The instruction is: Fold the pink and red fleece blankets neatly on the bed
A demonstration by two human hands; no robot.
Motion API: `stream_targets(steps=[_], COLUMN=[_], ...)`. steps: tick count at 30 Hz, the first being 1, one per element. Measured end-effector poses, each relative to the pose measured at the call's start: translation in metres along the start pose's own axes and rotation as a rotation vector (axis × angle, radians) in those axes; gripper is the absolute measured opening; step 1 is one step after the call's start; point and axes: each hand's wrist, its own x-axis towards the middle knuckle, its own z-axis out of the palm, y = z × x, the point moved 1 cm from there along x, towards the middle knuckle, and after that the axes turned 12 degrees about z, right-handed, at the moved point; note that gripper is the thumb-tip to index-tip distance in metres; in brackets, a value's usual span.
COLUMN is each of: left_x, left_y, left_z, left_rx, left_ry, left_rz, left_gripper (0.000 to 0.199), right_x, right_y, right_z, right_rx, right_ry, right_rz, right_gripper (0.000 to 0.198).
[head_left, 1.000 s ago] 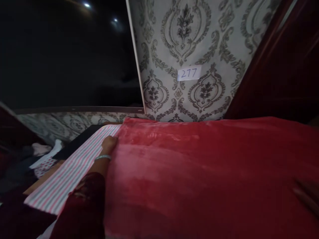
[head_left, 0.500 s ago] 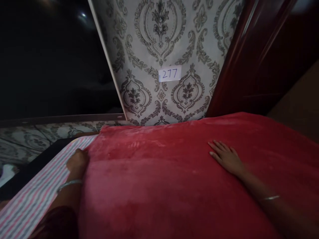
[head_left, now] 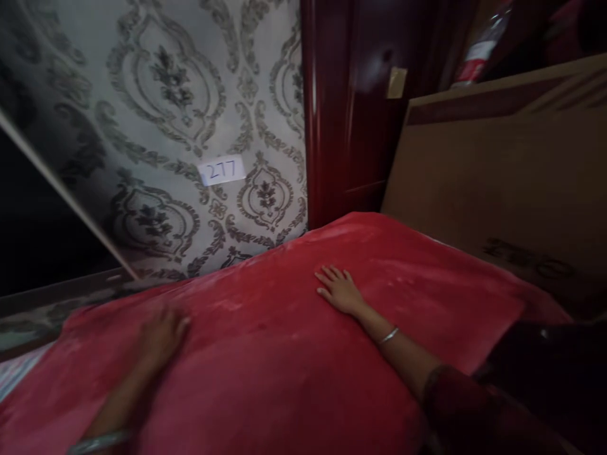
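Observation:
A red plush blanket (head_left: 265, 366) lies spread out in front of me, its surface mostly smooth with lighter patches in the pile. My right hand (head_left: 340, 289) rests flat on it, palm down, fingers spread. On the left part of the blanket is my left hand (head_left: 164, 335), blurred by motion, thumb apart from the fingers and nothing in its grasp. A strip of striped cloth (head_left: 19, 373) shows from under the blanket at the far left.
Behind the blanket stands a patterned wall (head_left: 222, 221) bearing a paper label (head_left: 222, 169) marked 277. A dark screen (head_left: 38, 221) is at left. To the right are a dark red door (head_left: 353, 139), a large cardboard box (head_left: 488, 183) and a bottle (head_left: 478, 54).
The view has turned to the right, bringing the box and bottle into sight. My left hand has left the blanket's left edge and moved inward over it, opening. My right hand stays flat.

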Motion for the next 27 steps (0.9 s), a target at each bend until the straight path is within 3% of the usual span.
stream_targets(steps=[5, 7, 9, 12, 16, 20, 23, 27], left_x=[0.06, 0.066, 0.066, 0.065, 0.069, 0.072, 0.073, 0.074], left_y=[0.172, 0.215, 0.237, 0.242, 0.234, 0.231, 0.23, 0.227], left_z=[-0.005, -0.005, 0.0, 0.012, 0.022, 0.026, 0.029, 0.034], left_rx=[-0.219, -0.211, -0.15, -0.079, -0.05, -0.024, -0.001, 0.006], left_ry=[-0.208, -0.217, -0.188, -0.14, -0.103, -0.08, -0.082, -0.087], left_rz=[0.289, 0.308, 0.303, 0.293, 0.315, 0.332, 0.338, 0.334], left_gripper=[0.069, 0.068, 0.065, 0.06, 0.058, 0.059, 0.06, 0.062], right_x=[-0.002, 0.002, 0.012, 0.036, 0.068, 0.086, 0.098, 0.114], right_y=[0.002, 0.009, 0.026, 0.081, 0.189, 0.278, 0.314, 0.331], right_z=[0.0, 0.001, -0.003, -0.021, -0.061, -0.086, -0.089, -0.083], right_rx=[0.166, 0.196, 0.232, 0.277, 0.249, 0.2, 0.156, 0.101], right_ry=[0.038, 0.057, 0.1, 0.234, 0.409, 0.471, 0.451, 0.37], right_rz=[-0.034, -0.063, -0.086, 0.035, 0.399, 0.674, 0.784, 0.844], right_gripper=[0.059, 0.056, 0.049, 0.043, 0.053, 0.055, 0.055, 0.044])
